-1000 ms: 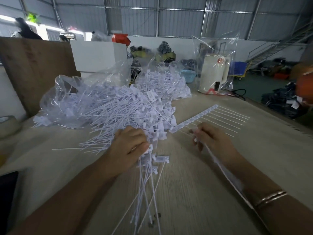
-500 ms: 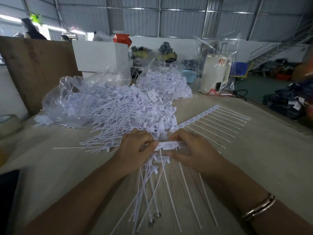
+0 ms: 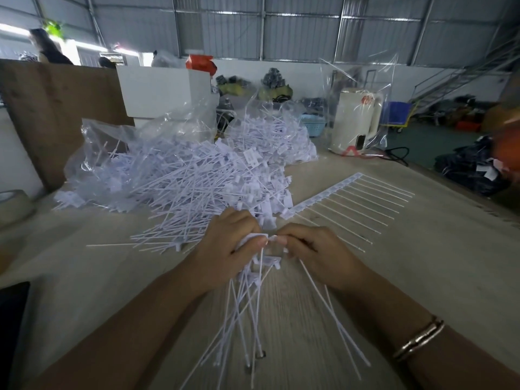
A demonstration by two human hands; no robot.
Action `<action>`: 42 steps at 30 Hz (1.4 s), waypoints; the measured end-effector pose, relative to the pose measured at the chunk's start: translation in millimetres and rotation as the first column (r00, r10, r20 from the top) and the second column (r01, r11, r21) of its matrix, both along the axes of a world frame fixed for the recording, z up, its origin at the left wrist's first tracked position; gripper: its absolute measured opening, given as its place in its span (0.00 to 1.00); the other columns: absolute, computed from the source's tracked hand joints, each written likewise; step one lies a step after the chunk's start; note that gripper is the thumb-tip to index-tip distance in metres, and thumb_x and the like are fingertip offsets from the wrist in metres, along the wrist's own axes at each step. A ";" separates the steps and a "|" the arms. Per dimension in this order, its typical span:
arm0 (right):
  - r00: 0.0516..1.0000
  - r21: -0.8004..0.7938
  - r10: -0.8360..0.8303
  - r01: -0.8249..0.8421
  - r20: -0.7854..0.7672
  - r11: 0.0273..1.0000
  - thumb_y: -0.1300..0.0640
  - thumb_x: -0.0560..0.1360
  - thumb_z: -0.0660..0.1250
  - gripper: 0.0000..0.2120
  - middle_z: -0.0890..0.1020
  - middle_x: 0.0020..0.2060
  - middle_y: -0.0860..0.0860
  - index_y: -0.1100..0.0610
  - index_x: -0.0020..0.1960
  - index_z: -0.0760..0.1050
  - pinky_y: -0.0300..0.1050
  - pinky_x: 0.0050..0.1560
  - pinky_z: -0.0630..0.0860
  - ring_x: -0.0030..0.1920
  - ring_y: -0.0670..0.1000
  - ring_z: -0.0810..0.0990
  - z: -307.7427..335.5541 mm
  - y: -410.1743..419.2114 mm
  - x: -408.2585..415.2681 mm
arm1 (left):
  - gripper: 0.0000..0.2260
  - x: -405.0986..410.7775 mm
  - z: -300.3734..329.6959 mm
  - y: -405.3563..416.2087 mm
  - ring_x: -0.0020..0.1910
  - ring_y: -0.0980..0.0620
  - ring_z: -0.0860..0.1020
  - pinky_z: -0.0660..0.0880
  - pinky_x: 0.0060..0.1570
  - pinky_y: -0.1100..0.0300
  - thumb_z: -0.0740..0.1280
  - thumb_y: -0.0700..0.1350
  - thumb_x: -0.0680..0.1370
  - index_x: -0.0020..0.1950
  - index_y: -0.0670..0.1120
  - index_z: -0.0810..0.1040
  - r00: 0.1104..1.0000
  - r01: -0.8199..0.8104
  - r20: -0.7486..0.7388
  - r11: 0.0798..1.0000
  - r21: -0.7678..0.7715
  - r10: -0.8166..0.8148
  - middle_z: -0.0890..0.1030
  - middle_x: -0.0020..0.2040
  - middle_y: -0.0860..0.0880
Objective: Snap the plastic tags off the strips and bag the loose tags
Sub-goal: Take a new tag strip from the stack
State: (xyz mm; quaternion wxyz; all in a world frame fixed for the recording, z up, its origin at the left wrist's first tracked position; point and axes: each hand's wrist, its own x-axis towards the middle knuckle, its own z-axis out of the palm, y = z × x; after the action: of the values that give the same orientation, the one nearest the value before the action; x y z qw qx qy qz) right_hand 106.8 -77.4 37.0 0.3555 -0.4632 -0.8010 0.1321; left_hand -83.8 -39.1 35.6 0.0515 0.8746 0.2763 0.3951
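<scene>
My left hand (image 3: pixel 228 249) grips a bundle of loose white tags (image 3: pixel 244 313) whose thin tails fan down toward me over the wooden table (image 3: pixel 422 277). My right hand (image 3: pixel 318 254) pinches a short piece of tag strip (image 3: pixel 270 239) right against the left hand's fingers; a few tails trail below it. A whole strip of tags (image 3: pixel 351 198) lies flat to the right, beyond my right hand. A big heap of loose tags (image 3: pixel 197 181) spills from a clear plastic bag (image 3: pixel 112 142) behind my hands.
A second clear bag of tags (image 3: pixel 275 136) sits further back. A white appliance in plastic wrap (image 3: pixel 354 119) stands at the back right. A tape roll (image 3: pixel 14 204) lies at the left edge, a wooden board (image 3: pixel 50 108) and white box (image 3: pixel 163 88) behind.
My right hand came from the strip on the right over to my left hand and now pinches a strip piece against the bundle. The left hand stayed over the bundle.
</scene>
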 end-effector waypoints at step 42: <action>0.912 -0.132 0.036 -0.098 -0.409 0.986 0.61 0.77 0.62 0.20 0.75 0.26 0.44 0.49 0.28 0.74 0.31 0.36 0.68 0.30 0.42 0.72 11.0 -9.5 -7.9 | 0.14 -3.0 11.7 -4.5 0.44 0.53 0.69 0.66 0.46 0.52 0.59 0.51 0.77 0.39 0.43 0.75 1.000 0.005 -0.024 0.998 0.067 -0.003 0.74 0.40 0.54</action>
State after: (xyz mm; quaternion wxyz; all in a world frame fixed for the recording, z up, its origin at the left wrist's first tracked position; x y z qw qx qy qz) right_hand 98.9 -86.9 48.1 0.4731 -0.4233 -0.7133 0.2970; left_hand -86.8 -43.5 47.3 0.0197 0.8810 0.2618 0.3936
